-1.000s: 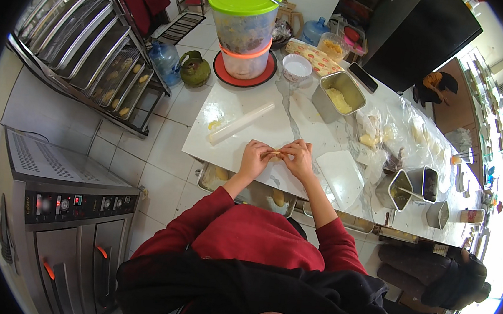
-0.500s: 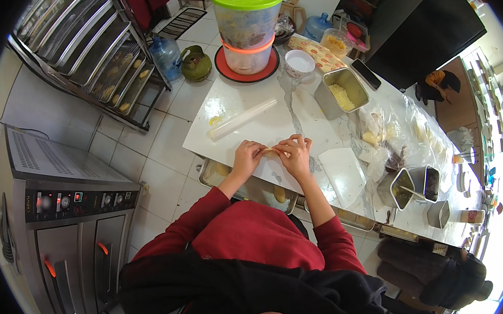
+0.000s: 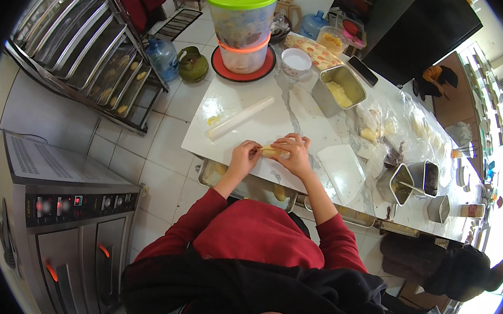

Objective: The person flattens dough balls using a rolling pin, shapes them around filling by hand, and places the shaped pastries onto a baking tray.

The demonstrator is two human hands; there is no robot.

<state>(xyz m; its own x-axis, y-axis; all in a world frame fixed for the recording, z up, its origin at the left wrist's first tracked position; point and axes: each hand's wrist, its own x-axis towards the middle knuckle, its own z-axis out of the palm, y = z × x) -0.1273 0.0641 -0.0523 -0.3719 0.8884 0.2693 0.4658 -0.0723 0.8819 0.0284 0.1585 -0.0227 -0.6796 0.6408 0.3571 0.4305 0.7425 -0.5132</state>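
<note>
From the head view, the left hand [image 3: 244, 158] and right hand [image 3: 295, 154] pinch a small pale dough roll [image 3: 271, 152] between them, on the white worktop [image 3: 232, 105]. It seems the shaping step; next needs gentle, even pressing.

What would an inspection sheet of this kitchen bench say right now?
Surface: white bench, floury.
Job's things: dough piece pinched between both hands; rolling pin beside them.
Clutter: lidded tub, steel pan of filling, white board, small tins.
Hands: left hand and right hand closed on the dough.
Cables: one wire on the wall by the oven.
Surroundings: oven, tray rack, tiled floor.
</note>
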